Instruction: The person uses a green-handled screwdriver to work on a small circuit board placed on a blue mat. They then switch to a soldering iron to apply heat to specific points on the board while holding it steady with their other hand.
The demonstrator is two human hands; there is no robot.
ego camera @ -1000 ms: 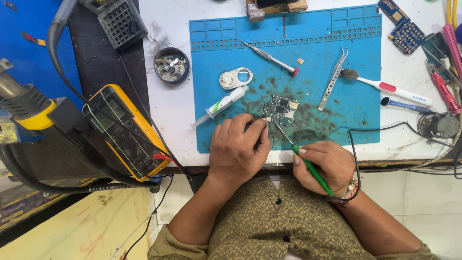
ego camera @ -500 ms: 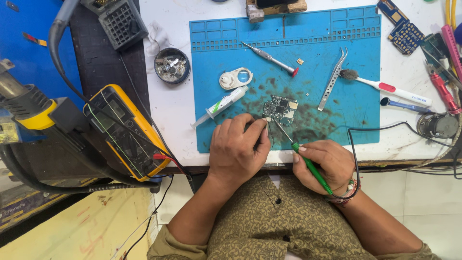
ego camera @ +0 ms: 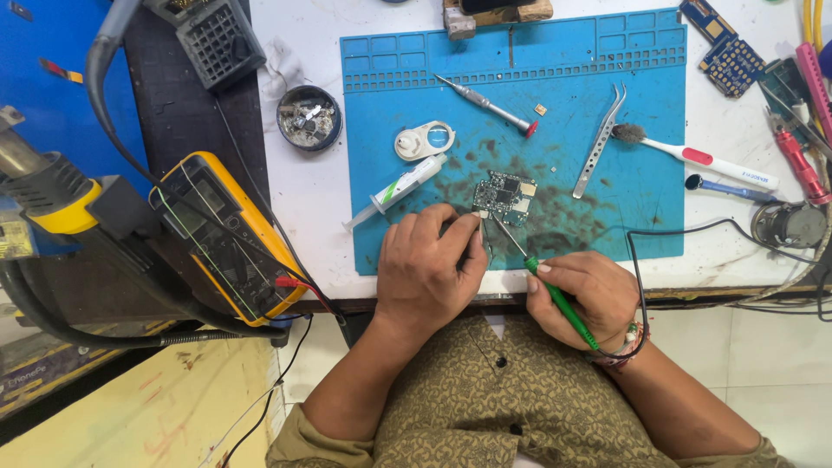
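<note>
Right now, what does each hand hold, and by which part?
The right hand holds a green-handled soldering iron by its handle. The left hand pinches something small at its fingertips beside the small circuit board; what it is cannot be told.

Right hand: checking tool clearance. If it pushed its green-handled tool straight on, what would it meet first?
Probably the small circuit board; the right hand's green-handled tool points up-left at its near edge, though height is unclear.

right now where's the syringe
In the head view the syringe lies slanted on the left edge of the blue mat, just below the white magnifier and above the left hand.
</note>
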